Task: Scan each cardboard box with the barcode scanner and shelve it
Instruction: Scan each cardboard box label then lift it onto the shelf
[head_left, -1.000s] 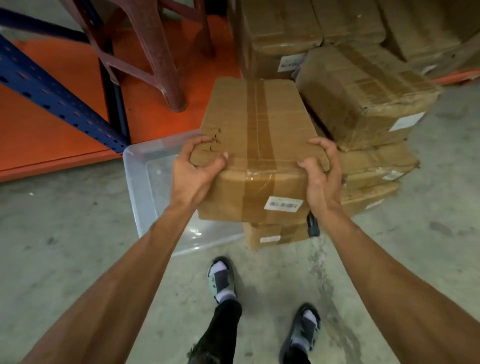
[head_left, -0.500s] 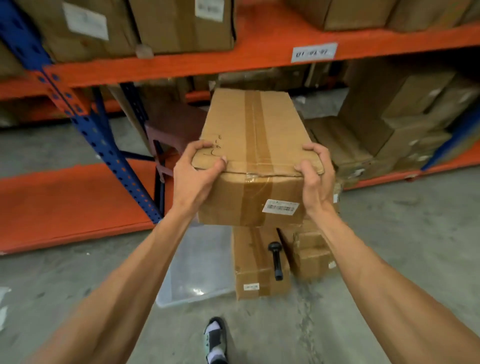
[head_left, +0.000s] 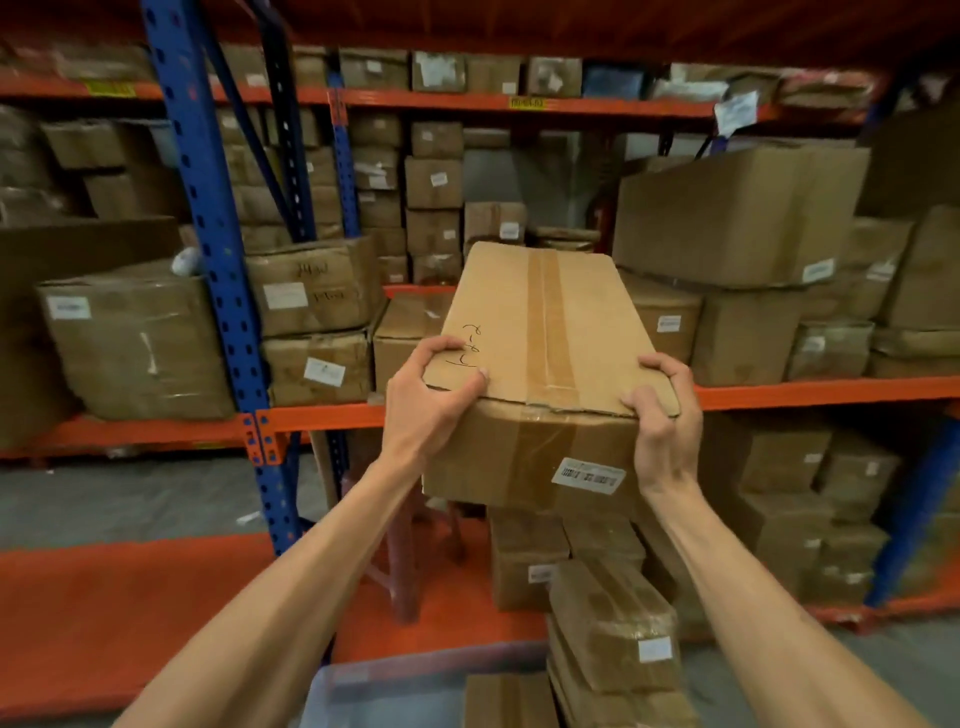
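Observation:
I hold a long taped cardboard box (head_left: 540, 353) in both hands at the height of the middle shelf. My left hand (head_left: 431, 395) grips its near left corner, thumb on top beside pen marks. My right hand (head_left: 662, 421) grips its near right corner. A white barcode label (head_left: 588, 475) sits on the box's near end face. The box's far end points at the orange shelf beam (head_left: 810, 392), in front of the boxes stored there. No barcode scanner is in view.
A blue rack upright (head_left: 218, 270) stands to the left. Stored boxes (head_left: 737, 218) fill the middle shelf. A stack of boxes (head_left: 613, 623) rises from the floor below my hands, and a reddish stool (head_left: 400, 561) stands on the lowest orange shelf.
I have raised the box from near floor level up to the middle shelf, and my view has tilted upward. The scanner and clear bin seen earlier have dropped out of sight.

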